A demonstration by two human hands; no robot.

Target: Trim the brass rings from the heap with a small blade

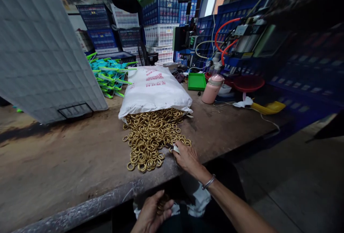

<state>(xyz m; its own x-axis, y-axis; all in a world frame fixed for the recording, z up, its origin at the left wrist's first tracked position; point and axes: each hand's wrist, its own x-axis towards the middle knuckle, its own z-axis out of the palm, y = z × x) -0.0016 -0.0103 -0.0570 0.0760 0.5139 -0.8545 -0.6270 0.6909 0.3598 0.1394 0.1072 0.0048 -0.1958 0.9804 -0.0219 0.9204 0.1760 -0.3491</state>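
Note:
A heap of brass-coloured rings (150, 136) spills across the table from the mouth of a white printed sack (156, 89). At the heap's near right edge is my right hand (188, 159), a metal bangle (209, 182) on its wrist. Its fingers are closed on a small white tool with a dark tip (175, 149), whose exact kind I cannot make out. The tip points into the rings. Below the table edge, over my lap, my left hand (153, 211) is curled palm up around several rings (162, 204), which look darker in the shade.
A large pale ribbed panel (48, 53) stands at the left. Behind it lie green and turquoise plastic pieces (110, 75). Right of the sack are a green tray (196, 81), a pink bottle (212, 89) and a yellow scoop-like piece (270, 108). Stacked crates (161, 14) fill the back.

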